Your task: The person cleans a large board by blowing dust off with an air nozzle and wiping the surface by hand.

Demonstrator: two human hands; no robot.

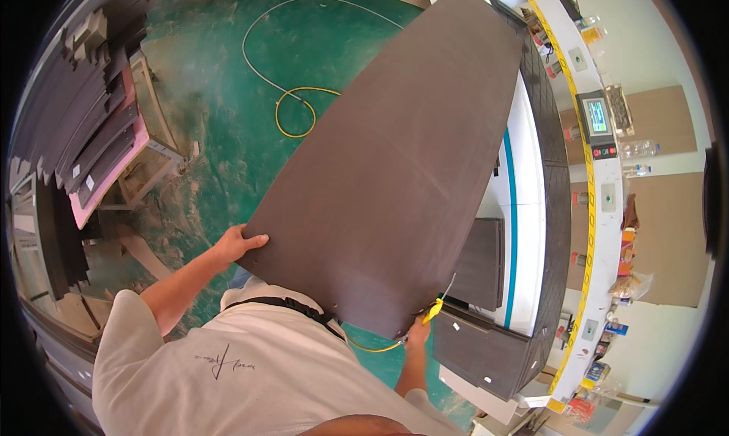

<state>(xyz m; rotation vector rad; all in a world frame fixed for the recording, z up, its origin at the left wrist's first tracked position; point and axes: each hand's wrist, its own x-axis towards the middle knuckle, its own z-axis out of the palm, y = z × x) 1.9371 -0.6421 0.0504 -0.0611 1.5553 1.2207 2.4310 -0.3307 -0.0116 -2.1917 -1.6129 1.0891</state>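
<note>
A large dark brown panel [387, 168] stretches away from my waist toward the machine at upper right. My left hand [239, 245] grips its near left corner, thumb on top and fingers hidden beneath. At the near right corner, my right hand [418, 330] is closed around a yellow air blow gun [434, 310] with a thin metal nozzle pointing up and away. Whether that hand also bears the panel's corner I cannot tell. A yellow air hose [373, 349] runs from the gun and passes under the panel.
The white machine [527, 208] has a control screen [597, 117] and a yellow-marked beam [589, 208]. Dark panels [481, 350] stand against it at lower right. Stacked dark boards [108, 134] rest on a metal-framed stand [154, 168] at left. Hose loops [296, 114] lie on the green floor [216, 134].
</note>
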